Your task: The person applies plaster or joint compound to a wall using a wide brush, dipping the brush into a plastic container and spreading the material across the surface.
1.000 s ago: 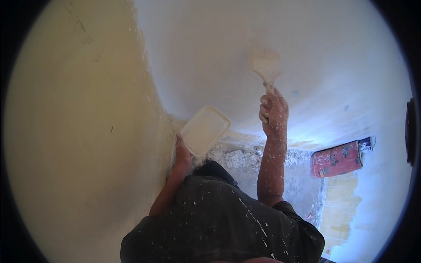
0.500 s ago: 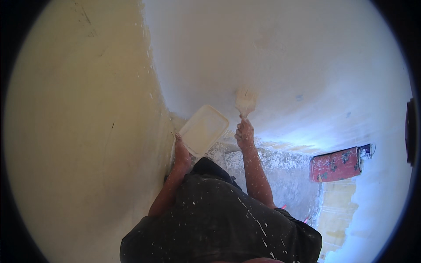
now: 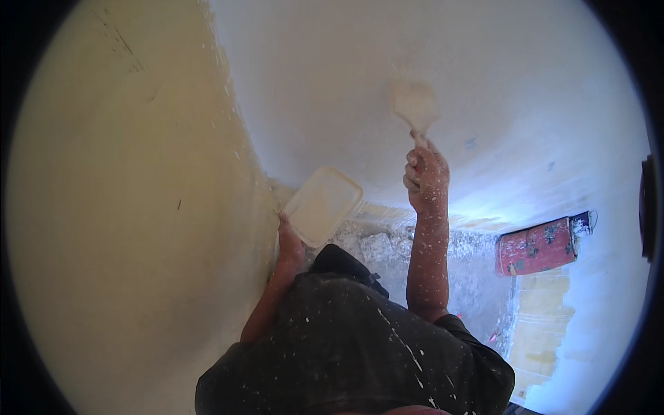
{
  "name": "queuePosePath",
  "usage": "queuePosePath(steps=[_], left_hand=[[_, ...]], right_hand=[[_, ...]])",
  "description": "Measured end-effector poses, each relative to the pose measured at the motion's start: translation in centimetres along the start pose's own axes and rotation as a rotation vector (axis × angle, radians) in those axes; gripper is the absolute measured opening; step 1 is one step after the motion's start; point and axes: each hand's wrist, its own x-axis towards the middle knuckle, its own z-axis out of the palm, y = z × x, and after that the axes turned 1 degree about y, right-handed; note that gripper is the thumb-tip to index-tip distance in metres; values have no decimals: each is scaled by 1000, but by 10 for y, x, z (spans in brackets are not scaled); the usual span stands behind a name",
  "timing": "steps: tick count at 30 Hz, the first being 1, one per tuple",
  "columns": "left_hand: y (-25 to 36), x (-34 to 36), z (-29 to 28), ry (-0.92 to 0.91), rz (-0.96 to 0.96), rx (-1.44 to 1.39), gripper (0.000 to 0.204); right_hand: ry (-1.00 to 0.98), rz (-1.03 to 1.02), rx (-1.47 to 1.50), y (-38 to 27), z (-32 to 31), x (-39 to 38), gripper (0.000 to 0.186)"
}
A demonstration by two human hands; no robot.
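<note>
I'm looking down on a broad pale wall (image 3: 304, 83), smooth and chalky, meeting a yellow wall (image 3: 124, 194) along a ragged, brush-edged line at my left. The dark shirt (image 3: 332, 346) below is matte cloth, speckled and streaked with white drips. Past its right side I see a rough floor (image 3: 474, 277), mottled grey and white. The shallow tray (image 3: 348, 178) is a rounded rectangle with a raised rim, tilted near the corner, with a creamy layer inside. A worn red container (image 3: 536, 249), its paint flaked in dark patches, stands well apart at right. My right hand (image 3: 429, 176), spattered white, has its fingers curled closed around the handle of a wide, flat brush (image 3: 416, 104); the blurred head overlaps the pale wall, contact unclear. My left hand (image 3: 288, 234) supports the tray's lower-left edge; its fingers are mostly hidden, so I can't tell how far they're spread.
</note>
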Motion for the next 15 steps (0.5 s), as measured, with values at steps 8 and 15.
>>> queuePosePath(steps=[8, 15], left_hand=[[8, -6, 16, 0, -15, -4, 63], [3, -5, 9, -1, -24, 25, 63]], right_hand=[[12, -8, 56, 61, -29, 40, 39], [115, 303, 147, 156, -81, 26, 27]])
